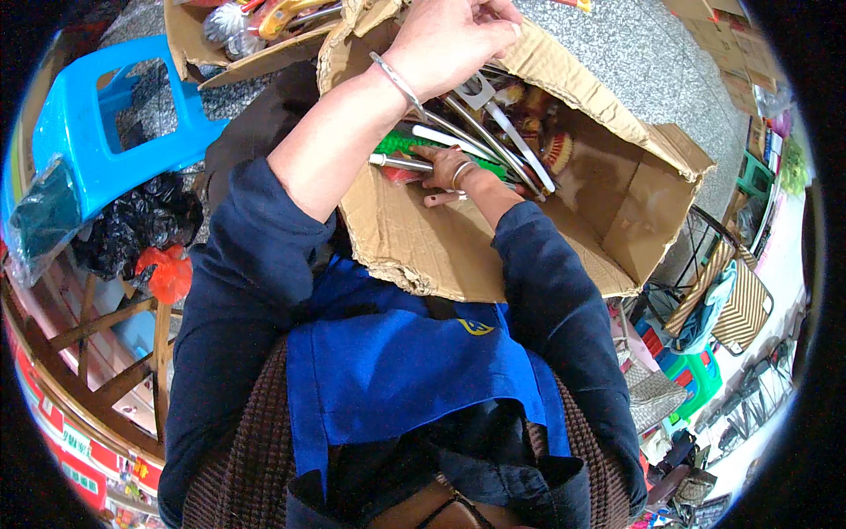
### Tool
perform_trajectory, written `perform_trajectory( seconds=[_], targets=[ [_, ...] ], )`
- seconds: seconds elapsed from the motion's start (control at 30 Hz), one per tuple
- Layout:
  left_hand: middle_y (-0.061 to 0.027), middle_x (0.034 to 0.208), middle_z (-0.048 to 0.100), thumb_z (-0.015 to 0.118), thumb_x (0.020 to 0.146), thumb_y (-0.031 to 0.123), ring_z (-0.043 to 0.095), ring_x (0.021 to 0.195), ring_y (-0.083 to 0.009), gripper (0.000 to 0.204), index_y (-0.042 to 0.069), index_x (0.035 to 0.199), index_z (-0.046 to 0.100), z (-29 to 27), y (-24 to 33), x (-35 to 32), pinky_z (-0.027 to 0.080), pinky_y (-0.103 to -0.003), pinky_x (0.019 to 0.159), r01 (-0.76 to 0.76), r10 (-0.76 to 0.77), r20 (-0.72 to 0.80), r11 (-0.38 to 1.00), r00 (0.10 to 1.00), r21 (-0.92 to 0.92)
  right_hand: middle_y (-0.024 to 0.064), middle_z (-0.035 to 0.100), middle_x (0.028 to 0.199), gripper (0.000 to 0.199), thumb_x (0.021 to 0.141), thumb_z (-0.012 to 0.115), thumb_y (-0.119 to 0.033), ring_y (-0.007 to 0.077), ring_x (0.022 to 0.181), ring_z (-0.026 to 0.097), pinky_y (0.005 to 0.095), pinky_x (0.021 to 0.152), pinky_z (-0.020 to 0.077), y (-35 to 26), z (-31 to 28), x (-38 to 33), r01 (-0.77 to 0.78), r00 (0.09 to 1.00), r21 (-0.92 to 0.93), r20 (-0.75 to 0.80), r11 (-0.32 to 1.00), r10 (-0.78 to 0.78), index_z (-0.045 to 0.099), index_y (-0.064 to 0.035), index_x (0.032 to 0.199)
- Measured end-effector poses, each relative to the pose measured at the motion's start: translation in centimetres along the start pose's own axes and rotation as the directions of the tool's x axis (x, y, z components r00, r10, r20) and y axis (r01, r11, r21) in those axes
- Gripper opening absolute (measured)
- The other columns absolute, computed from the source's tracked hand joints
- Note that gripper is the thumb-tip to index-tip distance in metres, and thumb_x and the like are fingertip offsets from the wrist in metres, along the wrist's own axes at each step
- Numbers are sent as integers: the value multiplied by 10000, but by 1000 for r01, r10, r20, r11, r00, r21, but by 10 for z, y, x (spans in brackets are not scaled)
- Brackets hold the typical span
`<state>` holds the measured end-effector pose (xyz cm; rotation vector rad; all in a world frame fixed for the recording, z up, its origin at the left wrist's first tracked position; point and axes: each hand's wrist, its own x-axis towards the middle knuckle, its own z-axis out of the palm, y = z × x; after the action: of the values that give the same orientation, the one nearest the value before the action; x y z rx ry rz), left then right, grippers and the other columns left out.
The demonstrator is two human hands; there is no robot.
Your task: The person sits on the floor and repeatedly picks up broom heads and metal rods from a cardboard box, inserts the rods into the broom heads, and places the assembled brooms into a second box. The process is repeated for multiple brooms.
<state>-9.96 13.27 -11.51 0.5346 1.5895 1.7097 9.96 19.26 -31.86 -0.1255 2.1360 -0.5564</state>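
Observation:
My left hand (449, 40), with a metal bangle on the wrist, is raised over a large open cardboard box (634, 229) and is closed around a bunch of long metal utensils (507, 141) that slant down into the box. My right hand (445, 167) is lower, inside the box, with its fingers curled on a metal-handled tool (397, 162). That tool lies beside a green plastic item (397, 142). A wooden handle (438, 199) sticks out just below that hand. Further colourful goods fill the box's far side, partly hidden by the utensils.
A second cardboard box (189, 44) with brushes stands at the top left. A blue plastic stool (88, 115), a black plastic bag (141, 220) and an orange bag (167, 273) are at the left. Wooden framing runs along the lower left. A folding chair (740, 300) stands at the right.

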Motion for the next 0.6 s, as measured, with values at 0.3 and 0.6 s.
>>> perform_trajectory(
  seconds=[0.3,0.6],
  targets=[
    [-43,756,624,601,848,64,592,660,-96,101,-8,918,595,0,3,-1,483,-232,601,4,-4,-3,1000,1000,6,189,643,1083,679,646,729,-371,318,1018,618,373,881,494,-11,-23,-14,-95,990,-14,100,995,96,556,-72,1230],
    [-30,713,620,608,838,87,559,564,-93,119,2,920,601,-1,2,-1,444,-235,497,76,-76,3,997,997,16,142,702,909,514,590,789,-422,277,824,671,360,721,514,-10,-56,-47,-160,920,213,386,964,68,706,-28,909]
  ],
)
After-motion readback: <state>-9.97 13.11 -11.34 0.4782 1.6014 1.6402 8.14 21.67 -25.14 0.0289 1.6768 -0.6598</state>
